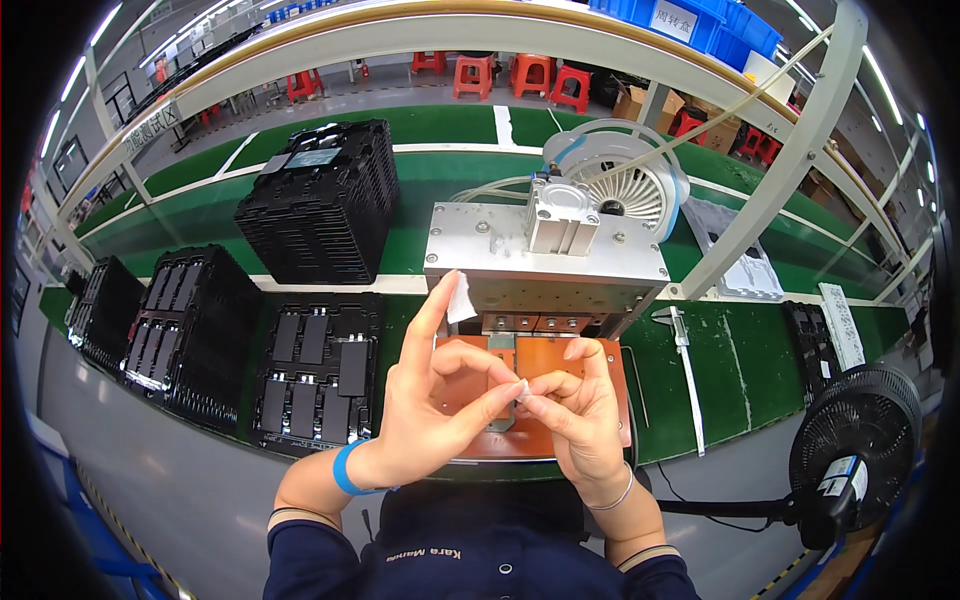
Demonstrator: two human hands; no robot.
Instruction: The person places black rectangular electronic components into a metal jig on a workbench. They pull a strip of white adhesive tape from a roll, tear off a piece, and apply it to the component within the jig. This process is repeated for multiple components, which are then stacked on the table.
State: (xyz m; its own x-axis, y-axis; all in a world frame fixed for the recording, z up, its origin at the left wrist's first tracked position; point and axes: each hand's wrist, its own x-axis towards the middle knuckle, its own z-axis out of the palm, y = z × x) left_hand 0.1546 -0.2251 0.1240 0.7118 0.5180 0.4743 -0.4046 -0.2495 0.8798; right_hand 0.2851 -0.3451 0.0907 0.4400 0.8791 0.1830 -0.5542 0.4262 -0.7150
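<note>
My left hand [425,405] and my right hand [580,420] meet in front of the metal press. Thumb and index finger of each pinch a small white scrap [523,391], perhaps tape or tissue; its exact kind is not clear. A second white piece [460,299] is wrapped around or stuck to a raised finger of my left hand. A blue band circles my left wrist, a thin bracelet my right. Beneath the hands lies the press's orange base plate [540,443], with a metal fixture [503,345] in its middle. The silver press block [545,250] stands just behind.
Black trays [318,375] of dark flat parts lie at left, beside tall tray stacks [320,205]. A white fan [630,185] stands behind the press. At right are a caliper [686,375], a hex key [636,385] and a black fan [855,450]. A slanted post [775,190] rises there.
</note>
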